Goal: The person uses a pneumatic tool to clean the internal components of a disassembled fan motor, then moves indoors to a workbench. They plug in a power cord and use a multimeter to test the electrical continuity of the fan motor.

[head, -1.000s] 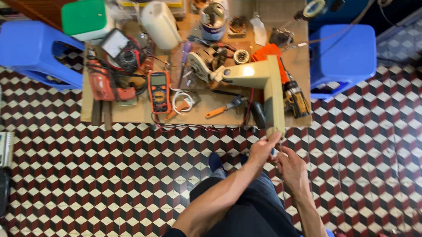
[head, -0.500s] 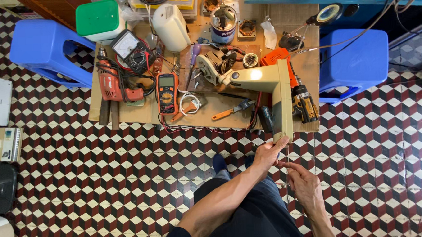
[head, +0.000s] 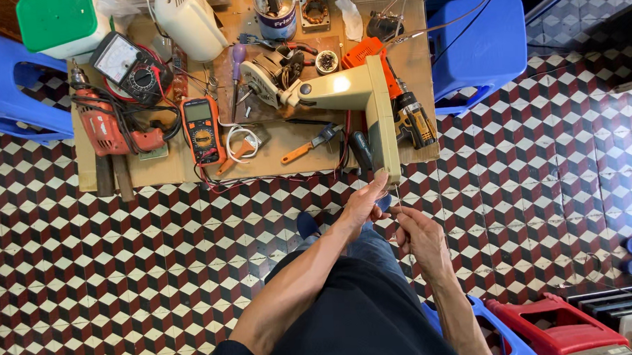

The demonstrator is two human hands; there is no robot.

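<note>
Hands (head: 363,204) at beige housing's (head: 382,118) end

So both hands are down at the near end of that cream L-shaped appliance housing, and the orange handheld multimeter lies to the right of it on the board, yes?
Not quite. The head view shows the orange handheld multimeter lying to the left of the cream L-shaped appliance housing, not the right. The rest holds: the left hand and right hand are both at its near end, over the checkered floor.
</note>
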